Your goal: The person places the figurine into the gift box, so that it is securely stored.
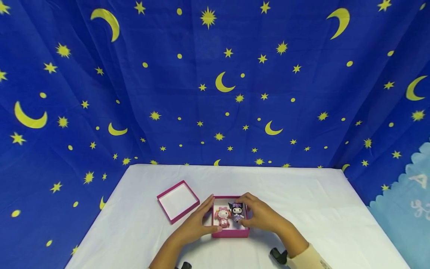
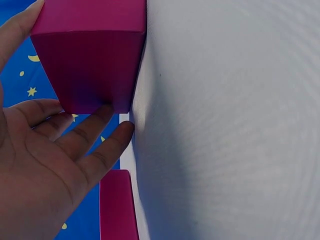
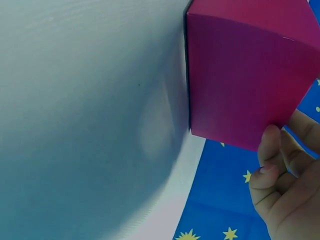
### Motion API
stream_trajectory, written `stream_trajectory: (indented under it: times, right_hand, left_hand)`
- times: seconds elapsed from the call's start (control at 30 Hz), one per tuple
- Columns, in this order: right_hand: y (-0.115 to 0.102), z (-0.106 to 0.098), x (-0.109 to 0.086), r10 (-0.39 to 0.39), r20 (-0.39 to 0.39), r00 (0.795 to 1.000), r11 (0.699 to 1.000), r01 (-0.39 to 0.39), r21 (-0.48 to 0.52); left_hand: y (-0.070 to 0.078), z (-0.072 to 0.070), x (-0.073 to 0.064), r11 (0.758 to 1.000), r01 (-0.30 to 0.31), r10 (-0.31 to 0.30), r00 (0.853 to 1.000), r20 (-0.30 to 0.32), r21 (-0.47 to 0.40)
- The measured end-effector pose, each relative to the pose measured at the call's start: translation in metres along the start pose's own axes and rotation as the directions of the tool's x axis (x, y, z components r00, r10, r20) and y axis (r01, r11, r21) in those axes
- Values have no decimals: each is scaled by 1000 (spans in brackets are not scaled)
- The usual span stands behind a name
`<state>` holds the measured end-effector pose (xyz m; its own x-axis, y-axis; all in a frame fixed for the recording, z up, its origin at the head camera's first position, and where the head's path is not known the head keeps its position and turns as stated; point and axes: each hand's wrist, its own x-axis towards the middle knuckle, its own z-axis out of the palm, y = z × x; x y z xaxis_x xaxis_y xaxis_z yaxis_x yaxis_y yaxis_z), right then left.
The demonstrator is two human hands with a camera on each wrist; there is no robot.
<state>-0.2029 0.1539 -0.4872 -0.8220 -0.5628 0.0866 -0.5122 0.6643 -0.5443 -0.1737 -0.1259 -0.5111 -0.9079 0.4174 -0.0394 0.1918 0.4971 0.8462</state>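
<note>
A pink box (image 1: 230, 234) with a white inside stands on the table. Two figurines are in it: a pink one (image 1: 223, 217) on the left, and a black-hooded one (image 1: 237, 211) in lilac on the right. My left hand (image 1: 196, 224) rests along the box's left side, thumb over the front rim; in the left wrist view its fingers (image 2: 80, 137) stretch out against the wall. My right hand (image 1: 260, 213) reaches over the right rim and pinches the black-hooded figurine between thumb and fingers. Several right fingers (image 3: 270, 145) are bent beside the outer wall.
A pink box lid (image 1: 183, 216), white side up, lies left of the box, close to my left hand. White cloth (image 1: 285, 186) covers the table. Behind and beside it hangs a blue curtain (image 1: 188, 93) with moons and stars. A pale blue cloth (image 1: 403, 209) hangs at the right.
</note>
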Motion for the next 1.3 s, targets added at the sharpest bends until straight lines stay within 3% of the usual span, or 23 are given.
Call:
stream_trajectory:
  times: [0.57, 1.3]
  right_hand:
    - [-6, -7, 7, 29, 73, 997, 997, -24, -67]
    - [-23, 1, 16, 150, 123, 981, 977, -128, -171]
  left_hand:
    - [-1, 0, 0, 1000, -11, 11, 1000, 3, -13]
    - [-2, 0, 1, 1000, -6, 6, 1000, 11, -7]
